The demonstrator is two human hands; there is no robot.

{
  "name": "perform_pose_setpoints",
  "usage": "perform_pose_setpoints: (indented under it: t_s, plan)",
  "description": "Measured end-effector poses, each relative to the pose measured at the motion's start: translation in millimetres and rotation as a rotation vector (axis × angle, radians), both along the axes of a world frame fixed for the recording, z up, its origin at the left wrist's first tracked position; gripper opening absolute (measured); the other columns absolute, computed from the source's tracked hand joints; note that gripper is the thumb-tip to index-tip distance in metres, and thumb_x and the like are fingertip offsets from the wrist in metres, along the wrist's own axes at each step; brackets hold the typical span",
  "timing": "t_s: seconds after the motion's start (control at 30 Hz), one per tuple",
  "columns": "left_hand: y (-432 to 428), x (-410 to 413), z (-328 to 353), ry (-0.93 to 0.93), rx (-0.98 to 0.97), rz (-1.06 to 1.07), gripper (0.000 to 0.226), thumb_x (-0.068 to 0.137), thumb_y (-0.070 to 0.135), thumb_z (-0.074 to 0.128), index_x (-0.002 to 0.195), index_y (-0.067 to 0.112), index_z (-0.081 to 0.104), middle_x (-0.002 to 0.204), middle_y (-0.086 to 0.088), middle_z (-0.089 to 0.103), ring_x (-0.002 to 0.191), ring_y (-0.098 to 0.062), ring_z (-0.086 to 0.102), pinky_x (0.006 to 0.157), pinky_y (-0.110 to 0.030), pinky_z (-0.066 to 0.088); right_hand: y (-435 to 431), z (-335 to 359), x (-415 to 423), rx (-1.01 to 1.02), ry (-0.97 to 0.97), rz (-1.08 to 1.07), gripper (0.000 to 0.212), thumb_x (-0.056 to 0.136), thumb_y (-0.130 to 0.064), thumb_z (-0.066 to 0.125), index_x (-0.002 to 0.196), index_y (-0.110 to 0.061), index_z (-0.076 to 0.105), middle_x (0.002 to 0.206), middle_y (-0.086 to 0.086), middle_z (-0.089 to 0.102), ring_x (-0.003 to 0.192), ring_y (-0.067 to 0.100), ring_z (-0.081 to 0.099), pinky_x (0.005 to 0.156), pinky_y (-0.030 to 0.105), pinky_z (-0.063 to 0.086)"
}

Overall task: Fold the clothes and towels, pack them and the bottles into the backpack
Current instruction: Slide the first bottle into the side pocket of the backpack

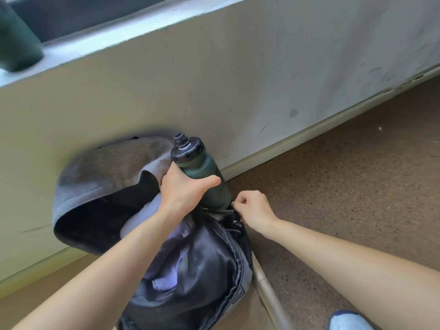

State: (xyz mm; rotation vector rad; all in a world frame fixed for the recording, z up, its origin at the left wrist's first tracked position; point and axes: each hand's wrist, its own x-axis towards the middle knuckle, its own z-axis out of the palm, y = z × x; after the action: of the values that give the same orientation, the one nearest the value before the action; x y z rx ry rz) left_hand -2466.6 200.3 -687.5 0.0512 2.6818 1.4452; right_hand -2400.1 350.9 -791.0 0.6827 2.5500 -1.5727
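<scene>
The left hand (183, 189) is wrapped around a dark green bottle (204, 170), which stands tilted with its black cap up and its base down at the side of the backpack (214, 265). The right hand (252, 207) pinches the dark pocket edge just beside the bottle's base. The backpack lies open against the wall, lilac cloth (166, 270) showing inside. A second green bottle (16, 39) stands up on the ledge (119, 36).

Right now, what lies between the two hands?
Head view: the lower end of the green bottle. The left hand grips it; the right hand pinches the backpack.
</scene>
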Motion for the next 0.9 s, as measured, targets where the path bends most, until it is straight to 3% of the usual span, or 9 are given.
perform_pose_setpoints:
  t_s: [0.13, 0.3, 0.5, 0.63, 0.7, 0.77, 0.9]
  plan:
    - [13, 9, -7, 0.058, 0.063, 0.022, 0.06, 0.057, 0.045, 0.091, 0.108, 0.031, 0.065, 0.1, 0.016, 0.075, 0.098, -0.003, 0.07, 0.095, -0.038, 0.058, -6, 5, 2, -0.025, 0.028, 0.003, 0.012, 0.078, -0.016, 0.062, 0.084, -0.011, 0.071, 0.075, 0.007, 0.073, 0.074, 0.033, 0.07, 0.07, 0.051, 0.059]
    - [-4, 5, -8, 0.075, -0.213, 0.023, 0.066, 0.051, 0.053, 0.083, 0.11, 0.033, 0.059, 0.099, 0.014, 0.07, 0.098, -0.012, 0.065, 0.09, -0.032, 0.05, -5, 11, 2, 0.094, 0.08, -0.049, 0.025, 0.094, -0.022, 0.065, 0.075, -0.006, 0.067, 0.072, 0.006, 0.068, 0.078, 0.028, 0.064, 0.077, 0.043, 0.053]
    - [-17, 1, 2, 0.073, -0.31, 0.004, 0.069, 0.053, 0.052, 0.085, 0.112, 0.031, 0.058, 0.099, 0.012, 0.069, 0.095, -0.018, 0.063, 0.086, -0.032, 0.048, -14, 13, -1, 0.121, 0.113, -0.082, 0.026, 0.092, -0.024, 0.064, 0.072, -0.008, 0.066, 0.07, 0.006, 0.067, 0.076, 0.03, 0.063, 0.073, 0.039, 0.05]
    - [-27, 1, -1, -0.012, -0.27, -0.112, 0.068, 0.044, 0.057, 0.087, 0.105, 0.033, 0.068, 0.095, 0.016, 0.075, 0.097, -0.009, 0.07, 0.093, -0.037, 0.056, -17, 14, 2, 0.118, 0.104, -0.047, 0.026, 0.092, -0.022, 0.063, 0.072, -0.006, 0.064, 0.07, 0.007, 0.066, 0.075, 0.031, 0.062, 0.071, 0.039, 0.049]
    - [-31, 2, -6, -0.076, -0.215, -0.176, 0.062, 0.044, 0.05, 0.094, 0.1, 0.032, 0.072, 0.094, 0.016, 0.077, 0.093, -0.004, 0.072, 0.092, -0.037, 0.058, -16, 10, 4, 0.121, 0.08, -0.012, 0.025, 0.092, -0.022, 0.062, 0.072, -0.006, 0.063, 0.07, 0.008, 0.066, 0.075, 0.032, 0.062, 0.07, 0.04, 0.048]
    - [-31, 5, -11, -0.106, -0.2, -0.207, 0.057, 0.05, 0.042, 0.098, 0.099, 0.032, 0.073, 0.093, 0.017, 0.077, 0.091, -0.001, 0.072, 0.088, -0.031, 0.058, -13, 8, 5, 0.12, 0.044, 0.03, 0.023, 0.091, -0.02, 0.062, 0.074, -0.004, 0.063, 0.073, 0.011, 0.067, 0.078, 0.034, 0.063, 0.07, 0.04, 0.048]
    - [-26, 21, -20, -0.044, -0.207, -0.263, 0.069, 0.062, 0.046, 0.094, 0.12, 0.034, 0.058, 0.105, 0.022, 0.07, 0.099, 0.008, 0.063, 0.082, -0.015, 0.048, -1, 10, 1, 0.148, -0.056, 0.163, 0.015, 0.085, -0.022, 0.064, 0.08, -0.008, 0.065, 0.08, 0.01, 0.069, 0.083, 0.032, 0.064, 0.072, 0.037, 0.049]
